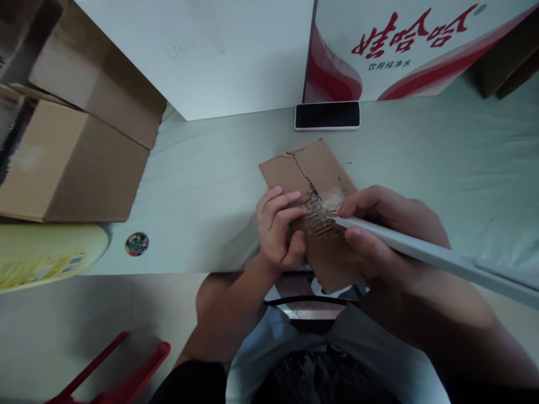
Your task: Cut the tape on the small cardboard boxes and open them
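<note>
A piece of brown cardboard (290, 170) lies tilted on the pale green cloth, its near corner hanging past the table edge. A dark ragged slit runs down its upper half. Crinkled see-through tape (311, 216) covers a torn, ridged patch in the middle. My left hand (275, 230) rests on the cardboard's left side, fingers apart and holding nothing. In my right hand (391, 235) is a long white tapered tool (425, 249), gripped between thumb and fingers. Its narrow tip touches or nearly touches the taped patch. The tool's far end leaves the view at the right.
A phone (327, 115) lies beyond the cardboard, against a white box with red lettering (391, 67). Brown cartons (96, 168) stand at the left. A yellow container (50, 255) and a round sticker (137, 244) are nearer. Below the table edge is something red (138, 373).
</note>
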{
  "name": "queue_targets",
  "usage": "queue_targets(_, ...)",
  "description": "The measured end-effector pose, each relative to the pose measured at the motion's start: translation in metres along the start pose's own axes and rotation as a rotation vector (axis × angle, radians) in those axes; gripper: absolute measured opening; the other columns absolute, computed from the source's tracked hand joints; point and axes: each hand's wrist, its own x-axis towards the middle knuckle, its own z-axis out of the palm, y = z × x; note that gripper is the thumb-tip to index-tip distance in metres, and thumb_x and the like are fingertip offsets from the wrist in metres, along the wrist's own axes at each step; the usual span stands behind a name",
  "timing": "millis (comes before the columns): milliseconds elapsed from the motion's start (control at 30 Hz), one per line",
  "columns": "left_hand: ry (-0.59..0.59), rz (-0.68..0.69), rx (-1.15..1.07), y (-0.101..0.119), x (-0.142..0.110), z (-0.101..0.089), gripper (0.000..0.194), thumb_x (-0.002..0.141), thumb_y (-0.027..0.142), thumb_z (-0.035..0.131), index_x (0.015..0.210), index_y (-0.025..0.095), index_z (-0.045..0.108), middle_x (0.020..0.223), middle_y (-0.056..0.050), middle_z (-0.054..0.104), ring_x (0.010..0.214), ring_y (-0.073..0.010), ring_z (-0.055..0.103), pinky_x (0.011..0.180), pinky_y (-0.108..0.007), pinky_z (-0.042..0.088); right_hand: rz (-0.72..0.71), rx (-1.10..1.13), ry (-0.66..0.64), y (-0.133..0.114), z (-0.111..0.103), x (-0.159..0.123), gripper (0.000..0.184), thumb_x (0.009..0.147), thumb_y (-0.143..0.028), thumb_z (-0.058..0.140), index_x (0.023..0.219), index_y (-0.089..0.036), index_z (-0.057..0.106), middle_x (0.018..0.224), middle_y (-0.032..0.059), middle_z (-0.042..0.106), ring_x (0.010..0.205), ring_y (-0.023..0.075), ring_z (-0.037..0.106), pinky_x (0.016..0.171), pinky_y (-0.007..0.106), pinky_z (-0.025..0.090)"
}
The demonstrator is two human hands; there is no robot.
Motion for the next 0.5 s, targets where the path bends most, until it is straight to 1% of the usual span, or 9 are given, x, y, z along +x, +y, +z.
queue_targets(200,-0.006,0.003,0.013,0.0005,0.0004,-0.0015,0.029,0.107,0.043,0.043,0.113,0.025,0.063,0.121,-0.008,0.075,0.121,-0.0253,0.069,0.112,-0.047,0.054,0.012,0.001,0.002,0.0021,0.0001,-0.0005,0.012,0.095,-0.036,0.069,0.097,-0.025,0.068,0.071,-0.0038,0.065,0.057,0.0108,0.052,0.057,0.028,0.041)
queue_targets(333,-0.003,-0.005,0.005,0.0002,-0.0008,-0.0008,0.028,0.106,0.043,0.044,0.114,0.025,0.063,0.122,-0.008,0.076,0.123,-0.0268,0.068,0.112,-0.05,0.055,0.016,0.007,-0.01,0.0015,-0.0017,0.0018,0.017,0.095,-0.041,0.07,0.095,-0.025,0.067,0.071,-0.0025,0.067,0.055,0.0117,0.052,0.054,0.029,0.039)
queue_targets(433,0.005,-0.003,0.004,0.0003,-0.0011,-0.0001,0.027,0.106,0.043,0.044,0.114,0.025,0.063,0.122,-0.008,0.075,0.122,-0.026,0.068,0.112,-0.049,0.055,0.003,0.024,0.01,0.0035,-0.0004,0.0017,0.016,0.095,-0.041,0.07,0.094,-0.025,0.067,0.069,-0.0027,0.065,0.054,0.0115,0.051,0.053,0.028,0.039)
queue_targets(500,0.011,0.001,0.006,0.0006,-0.0007,0.0,0.028,0.107,0.043,0.043,0.114,0.025,0.063,0.121,-0.008,0.075,0.122,-0.0256,0.068,0.112,-0.048,0.055,0.008,0.088,0.025,0.0078,0.0012,-0.0004,0.022,0.097,-0.046,0.068,0.091,-0.025,0.065,0.066,-0.0031,0.062,0.053,0.0118,0.05,0.052,0.028,0.04)
